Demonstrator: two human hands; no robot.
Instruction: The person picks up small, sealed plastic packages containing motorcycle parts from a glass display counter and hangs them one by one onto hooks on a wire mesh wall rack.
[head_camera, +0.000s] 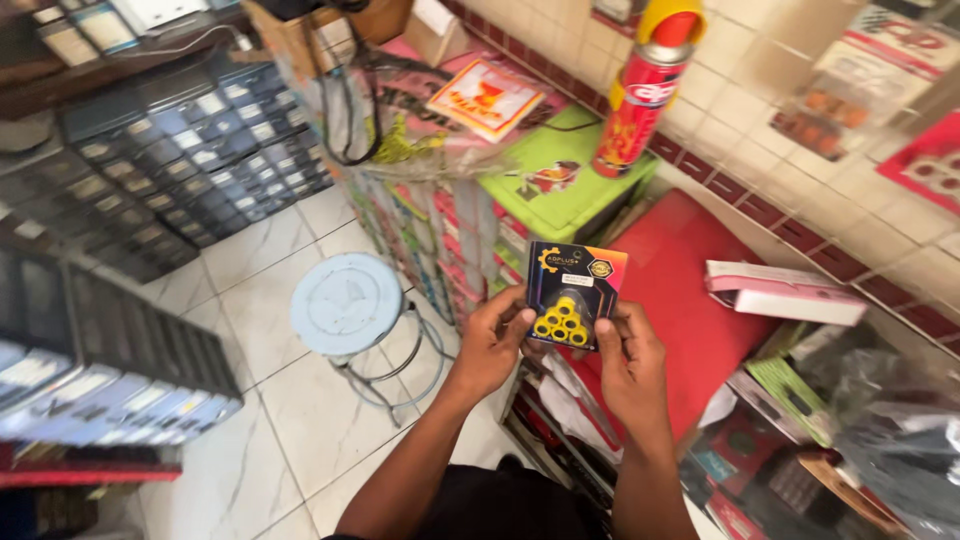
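Standing at the red bench (690, 290), with a round stool (346, 303) on the floor to the left, the person inspects a small dark blister pack (572, 294) of yellow rollers above the bench's near edge. The left hand (492, 345) and right hand (628, 362) each grasp a lower corner; setting it down would call for a bare patch of bench.

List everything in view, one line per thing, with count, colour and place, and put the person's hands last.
small packet: one, black with yellow rings showing, held up between both hands
spray can: one, red with yellow cap, upright by the tiled wall
green box: one, on the stacked goods beside the can
red counter top: one, behind the packet
pink and white box: one, flat on the counter at right
round stool: one, pale blue seat, metal legs, on the floor
drawer racks: several, dark, at left
tiled floor: pale marble
left hand: holds the packet's left edge
right hand: holds its right edge
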